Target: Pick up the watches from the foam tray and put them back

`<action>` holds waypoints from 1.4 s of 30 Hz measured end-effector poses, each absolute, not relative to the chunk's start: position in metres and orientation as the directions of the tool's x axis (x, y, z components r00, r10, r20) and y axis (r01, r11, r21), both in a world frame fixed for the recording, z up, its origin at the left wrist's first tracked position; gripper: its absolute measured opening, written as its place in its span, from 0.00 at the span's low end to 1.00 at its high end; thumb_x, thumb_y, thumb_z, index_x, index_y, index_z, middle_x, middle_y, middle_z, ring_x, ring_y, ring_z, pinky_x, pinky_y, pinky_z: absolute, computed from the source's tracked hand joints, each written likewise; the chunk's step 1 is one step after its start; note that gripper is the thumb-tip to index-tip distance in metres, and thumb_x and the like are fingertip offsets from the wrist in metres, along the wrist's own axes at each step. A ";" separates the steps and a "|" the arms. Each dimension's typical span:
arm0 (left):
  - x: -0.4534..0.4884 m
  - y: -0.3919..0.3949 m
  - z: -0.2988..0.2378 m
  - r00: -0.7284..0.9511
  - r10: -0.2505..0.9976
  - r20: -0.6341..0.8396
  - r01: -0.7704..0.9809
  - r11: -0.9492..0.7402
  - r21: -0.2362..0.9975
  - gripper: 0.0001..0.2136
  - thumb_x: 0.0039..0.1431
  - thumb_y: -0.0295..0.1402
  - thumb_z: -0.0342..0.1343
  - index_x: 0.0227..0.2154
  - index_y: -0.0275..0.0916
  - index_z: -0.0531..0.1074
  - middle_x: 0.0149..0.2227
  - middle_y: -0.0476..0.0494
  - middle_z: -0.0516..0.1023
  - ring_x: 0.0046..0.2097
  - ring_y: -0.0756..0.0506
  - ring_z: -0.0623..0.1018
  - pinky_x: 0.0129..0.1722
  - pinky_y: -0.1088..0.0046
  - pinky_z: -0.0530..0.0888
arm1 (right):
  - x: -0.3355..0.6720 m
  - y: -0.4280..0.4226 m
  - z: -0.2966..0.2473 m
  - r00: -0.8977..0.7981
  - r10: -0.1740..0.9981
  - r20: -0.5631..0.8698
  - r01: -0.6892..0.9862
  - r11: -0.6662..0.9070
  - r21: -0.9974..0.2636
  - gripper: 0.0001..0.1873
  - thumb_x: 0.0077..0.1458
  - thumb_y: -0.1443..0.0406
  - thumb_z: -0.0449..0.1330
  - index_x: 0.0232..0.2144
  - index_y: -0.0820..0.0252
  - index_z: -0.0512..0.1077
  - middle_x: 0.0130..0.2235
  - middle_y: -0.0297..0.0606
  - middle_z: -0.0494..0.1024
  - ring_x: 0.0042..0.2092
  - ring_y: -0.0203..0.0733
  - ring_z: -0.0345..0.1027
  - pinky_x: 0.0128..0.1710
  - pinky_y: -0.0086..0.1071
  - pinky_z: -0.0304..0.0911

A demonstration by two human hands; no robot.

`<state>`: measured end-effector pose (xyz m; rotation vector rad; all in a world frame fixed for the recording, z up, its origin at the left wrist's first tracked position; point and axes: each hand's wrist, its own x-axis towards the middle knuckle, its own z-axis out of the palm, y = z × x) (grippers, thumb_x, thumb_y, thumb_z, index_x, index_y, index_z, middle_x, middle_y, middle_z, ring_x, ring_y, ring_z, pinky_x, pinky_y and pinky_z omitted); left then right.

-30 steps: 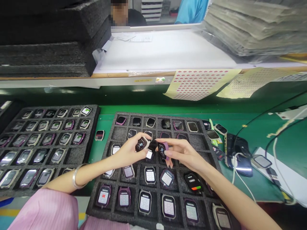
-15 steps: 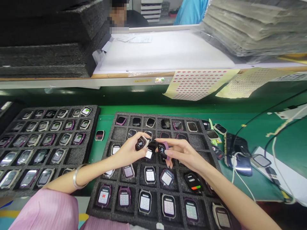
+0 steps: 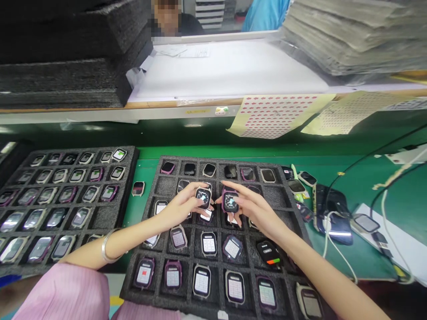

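My left hand (image 3: 187, 205) holds a light-coloured smartwatch (image 3: 203, 197) without a strap, its lit dial facing up. A purple-cased smartwatch (image 3: 230, 202), also lit with a dial, is gripped by the fingers of my right hand (image 3: 255, 209). Both watches are side by side, slightly apart, above a black foam tray (image 3: 151, 306). Below them the tray's compartments hold several more watches, some with white list screens, others dark. A black watch with an orange and green bar (image 3: 268, 253) lies in the tray to the right. My hands hide some middle compartments.
A second foam tray (image 3: 128, 178) of watches lies left, with a single watch (image 3: 138, 188) between the trays. Phones (image 3: 333, 213), cables and a white box (image 3: 388, 235) are at right. Above runs a shelf with black foam stacks (image 3: 66, 53) and sticker sheets (image 3: 276, 116). A person sits beyond.
Both watches have been turned so their dials face up toward me; before, they were tilted sideways. My hands stay in nearly the same place above the tray.
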<state>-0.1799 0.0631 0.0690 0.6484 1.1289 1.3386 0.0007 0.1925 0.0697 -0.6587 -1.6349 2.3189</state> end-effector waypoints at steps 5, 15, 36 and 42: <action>-0.181 0.064 0.065 -0.139 0.955 -0.263 -0.429 0.182 0.885 0.17 0.52 0.26 0.52 0.47 0.39 0.67 0.39 0.43 0.75 0.41 0.44 0.77 0.37 0.64 0.77 | 0.003 0.190 0.069 -0.866 0.454 -0.209 0.085 -0.278 -0.957 0.28 0.57 0.65 0.59 0.60 0.56 0.62 0.45 0.44 0.78 0.28 0.36 0.72 0.21 0.28 0.66; -0.181 0.063 0.068 -0.120 0.961 -0.248 -0.397 0.183 0.900 0.18 0.51 0.26 0.51 0.47 0.39 0.66 0.38 0.43 0.75 0.41 0.44 0.77 0.37 0.64 0.77 | 0.003 0.191 0.068 -0.865 0.458 -0.205 0.082 -0.275 -0.958 0.24 0.58 0.65 0.59 0.57 0.57 0.66 0.43 0.42 0.79 0.26 0.36 0.73 0.21 0.27 0.67; -0.182 0.065 0.071 -0.095 0.974 -0.206 -0.412 0.150 0.899 0.18 0.52 0.27 0.59 0.46 0.37 0.66 0.39 0.39 0.79 0.42 0.42 0.79 0.39 0.64 0.77 | 0.040 0.231 0.078 -0.877 0.468 -0.111 0.365 0.498 -0.787 0.29 0.51 0.56 0.64 0.54 0.59 0.66 0.43 0.42 0.77 0.31 0.42 0.73 0.34 0.38 0.71; -0.182 0.065 0.072 -0.082 0.970 -0.229 -0.392 0.180 0.902 0.16 0.54 0.35 0.62 0.43 0.36 0.67 0.37 0.38 0.79 0.39 0.42 0.80 0.36 0.66 0.77 | 0.090 0.289 0.048 -0.830 0.549 0.092 0.448 0.757 -0.475 0.26 0.52 0.48 0.60 0.44 0.61 0.73 0.41 0.45 0.73 0.41 0.51 0.70 0.43 0.46 0.67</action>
